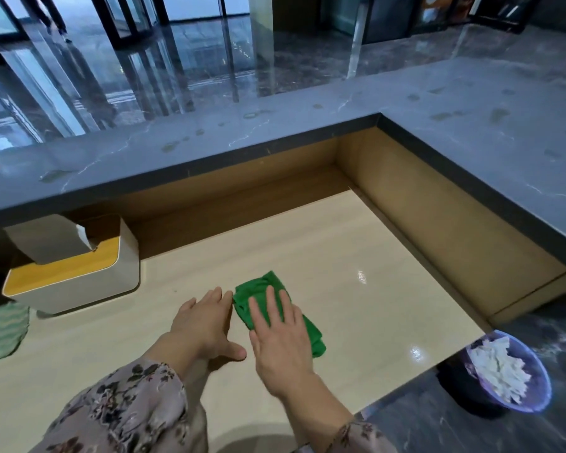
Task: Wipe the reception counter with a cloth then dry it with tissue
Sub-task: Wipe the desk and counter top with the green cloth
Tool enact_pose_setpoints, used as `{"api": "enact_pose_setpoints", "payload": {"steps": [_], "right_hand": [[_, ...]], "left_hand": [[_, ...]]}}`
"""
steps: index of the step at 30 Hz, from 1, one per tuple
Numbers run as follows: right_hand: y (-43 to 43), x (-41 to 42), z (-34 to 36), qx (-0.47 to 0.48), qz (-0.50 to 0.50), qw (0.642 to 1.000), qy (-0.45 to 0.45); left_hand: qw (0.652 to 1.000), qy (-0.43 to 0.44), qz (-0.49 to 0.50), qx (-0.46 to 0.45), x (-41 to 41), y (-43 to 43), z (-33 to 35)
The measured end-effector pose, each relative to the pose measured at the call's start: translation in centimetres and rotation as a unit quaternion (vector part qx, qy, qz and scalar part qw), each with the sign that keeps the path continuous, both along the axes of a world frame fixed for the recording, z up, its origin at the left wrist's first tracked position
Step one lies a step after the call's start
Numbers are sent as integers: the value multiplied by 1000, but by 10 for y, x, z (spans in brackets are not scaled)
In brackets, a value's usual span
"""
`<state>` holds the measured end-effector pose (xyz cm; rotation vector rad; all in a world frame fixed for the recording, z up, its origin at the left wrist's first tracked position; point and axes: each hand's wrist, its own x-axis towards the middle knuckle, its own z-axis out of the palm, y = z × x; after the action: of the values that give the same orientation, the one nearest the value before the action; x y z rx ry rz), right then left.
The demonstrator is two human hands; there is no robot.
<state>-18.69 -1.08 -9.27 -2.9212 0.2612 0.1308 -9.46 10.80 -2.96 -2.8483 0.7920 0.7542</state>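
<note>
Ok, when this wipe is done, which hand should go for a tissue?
Left, probably. The left hand lies flat and free on the desk, and the tissue box stands on its side, at the desk's left end. The right hand presses flat on the green cloth.

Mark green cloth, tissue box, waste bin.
green cloth (257,289), head view, uncovered upper corner.
tissue box (66,273), head view, yellow lid.
waste bin (536,367), head view, purple liner by right rim.
</note>
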Motion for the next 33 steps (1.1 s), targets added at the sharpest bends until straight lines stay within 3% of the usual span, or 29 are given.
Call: {"api": "enact_pose_setpoints", "payload": {"steps": [4, 10, 18, 23, 28, 33], "right_hand": [[-63, -7, -3, -36, 21, 999, -11], [-177, -9, -2, -73, -183, 980, 4], [-115, 29, 4, -13, -335, 942, 31], [-1, 64, 11, 5, -219, 975, 42], [100, 64, 11, 3, 7, 999, 50], [80, 48, 6, -1, 165, 986, 7]], "left_hand": [[1000, -13, -1, 15, -1, 7, 5], [1000, -23, 6, 14, 2, 25, 2], [999, -16, 43, -11, 15, 72, -7], [998, -9, 51, -27, 18, 94, -6], [998, -8, 58, -37, 16, 110, 0], [998, -6, 45, -35, 14, 114, 14]]}}
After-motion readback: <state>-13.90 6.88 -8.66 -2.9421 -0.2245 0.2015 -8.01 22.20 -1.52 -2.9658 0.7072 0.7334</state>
